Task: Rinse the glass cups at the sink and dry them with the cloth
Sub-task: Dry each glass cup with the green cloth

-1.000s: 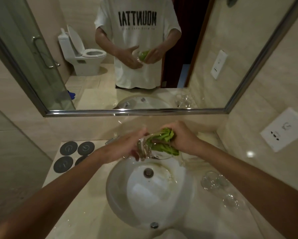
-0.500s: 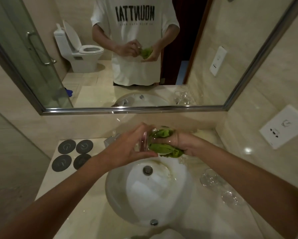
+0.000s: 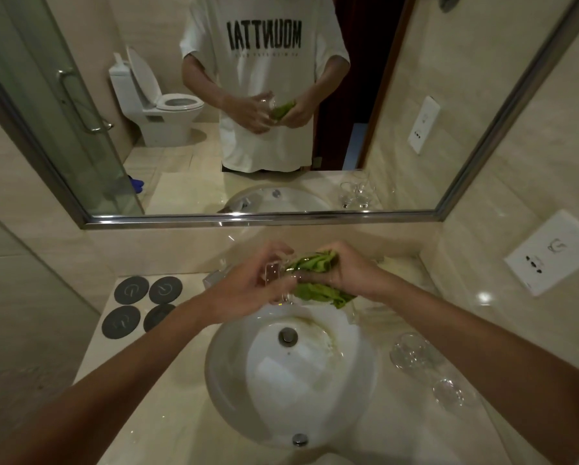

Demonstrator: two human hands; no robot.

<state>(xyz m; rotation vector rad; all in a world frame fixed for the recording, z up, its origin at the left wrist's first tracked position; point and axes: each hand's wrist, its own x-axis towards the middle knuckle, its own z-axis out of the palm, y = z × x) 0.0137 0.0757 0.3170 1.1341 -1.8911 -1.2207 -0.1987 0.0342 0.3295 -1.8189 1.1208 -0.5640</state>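
Two clear glasses (image 3: 412, 355) stood on the counter right of the white basin (image 3: 234, 391) while my left hand (image 3: 244, 293) gripped a glass cup (image 3: 276, 280) above it, my right hand (image 3: 347, 270) stuffing the green cloth (image 3: 315, 273) inside.

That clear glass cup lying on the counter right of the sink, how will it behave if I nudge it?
The glass cup seems to lie on its side, so it may roll. The counter looks smooth and glossy, so it could slide too. It is thin clear glass, probably fragile.
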